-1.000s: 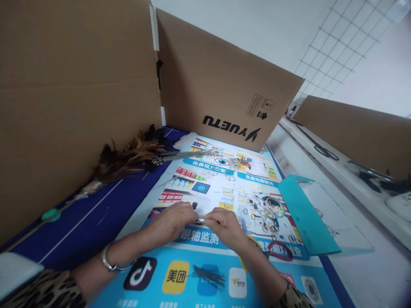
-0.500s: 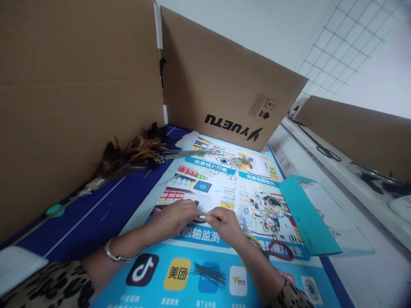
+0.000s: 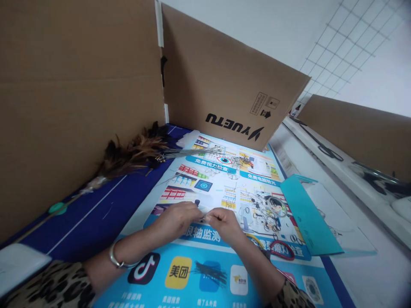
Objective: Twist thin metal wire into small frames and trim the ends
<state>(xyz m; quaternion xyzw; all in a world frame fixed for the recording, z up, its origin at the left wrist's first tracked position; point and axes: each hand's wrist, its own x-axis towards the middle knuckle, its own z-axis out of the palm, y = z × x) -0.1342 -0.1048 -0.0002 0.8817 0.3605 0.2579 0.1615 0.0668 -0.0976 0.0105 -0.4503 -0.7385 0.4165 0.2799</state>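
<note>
My left hand and my right hand meet over a printed poster on the table. Both are pinched closed on a small thin metal piece held between their fingertips; what it is I cannot make out. A small dark knob shows just above my left fingers. A silver bangle circles my left wrist. A heap of small wire rings and clasps lies on the poster to the right of my right hand.
Cardboard panels wall in the left and back. Brown feathers and a bundle of thin metal rods lie at the back left. A teal folder, red ring and dark wire bundle lie nearby.
My hands stay pinched together in nearly the same spot; the gap between the fingertips has closed a little. The view has shifted slightly.
</note>
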